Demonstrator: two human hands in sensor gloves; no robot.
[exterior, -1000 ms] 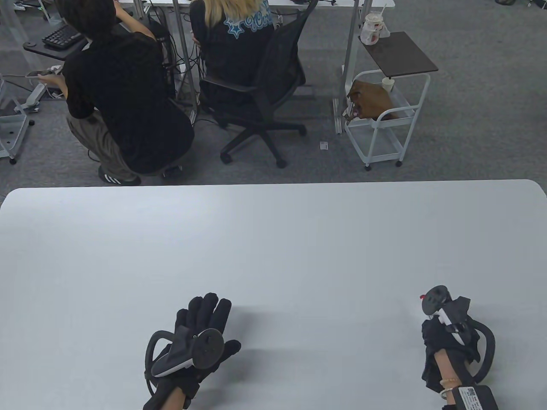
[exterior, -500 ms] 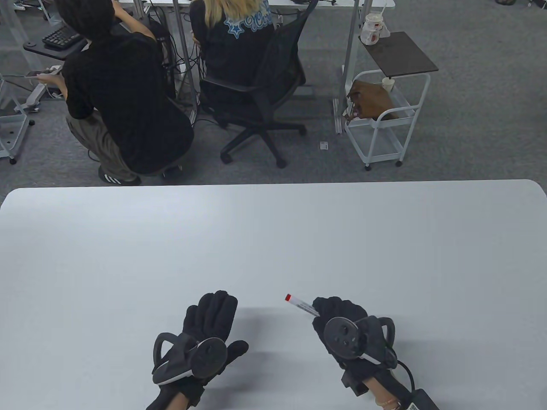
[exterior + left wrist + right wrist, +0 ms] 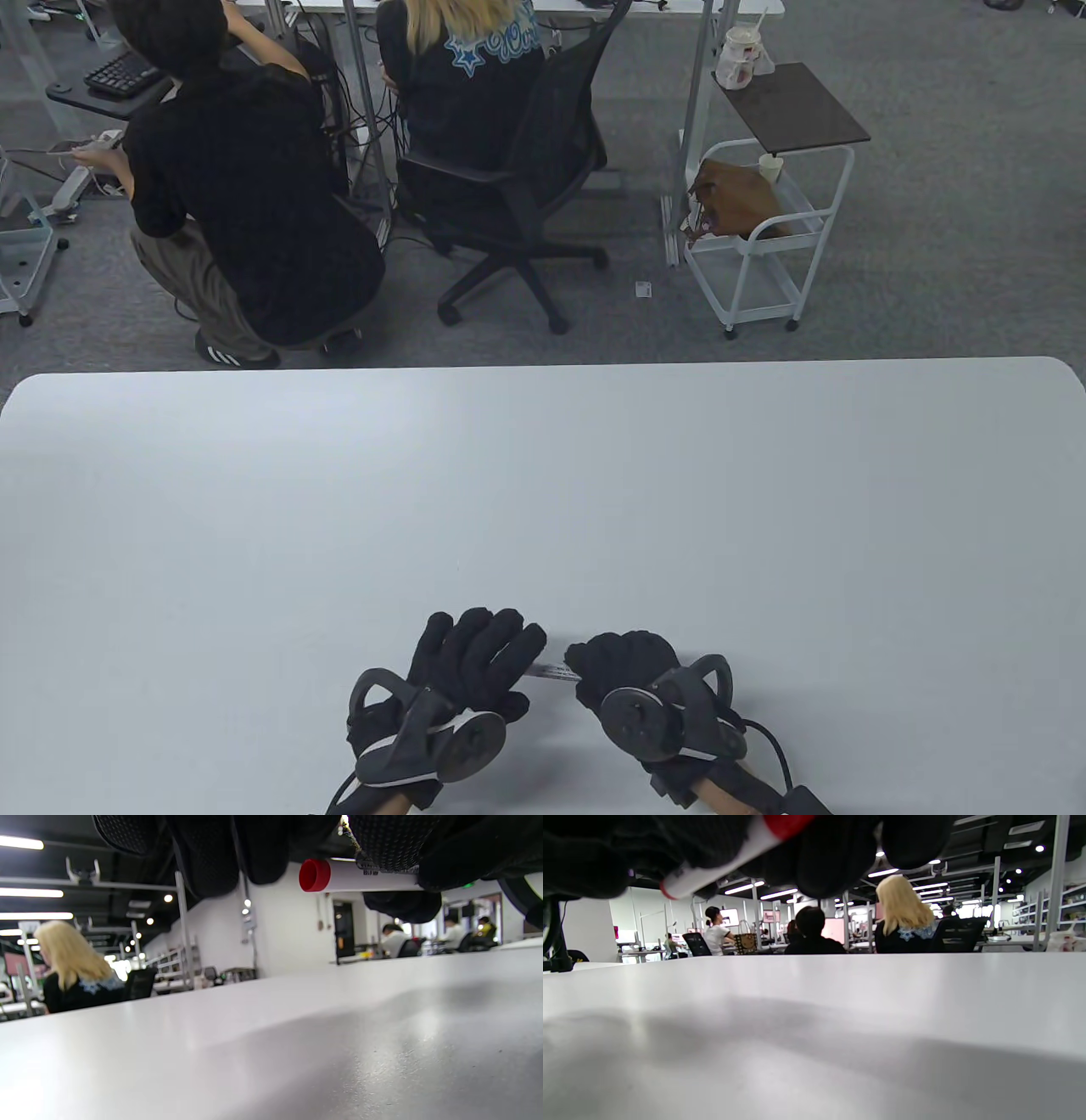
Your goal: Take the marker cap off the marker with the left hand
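Observation:
A white marker (image 3: 556,672) with a red end lies level between my two hands near the table's front edge. My right hand (image 3: 624,671) grips its barrel. My left hand (image 3: 488,649) reaches over the end that points left, fingers stretched out. In the left wrist view the red end (image 3: 314,875) sticks out free just below my left fingers (image 3: 203,857), and right-hand fingers (image 3: 394,840) wrap the barrel (image 3: 365,878). In the right wrist view the marker (image 3: 712,872) slants under my fingers and a second red part (image 3: 785,821) shows among them. Which red part is the cap I cannot tell.
The white table (image 3: 543,492) stretches far ahead and to both sides. Beyond its far edge a person crouches (image 3: 246,212), another sits in an office chair (image 3: 509,170), and a white cart (image 3: 764,229) stands at the right.
My right hand carried the marker from the table's right side to the middle. My left hand moved right to meet it, and the marker's red end is now under my left fingers.

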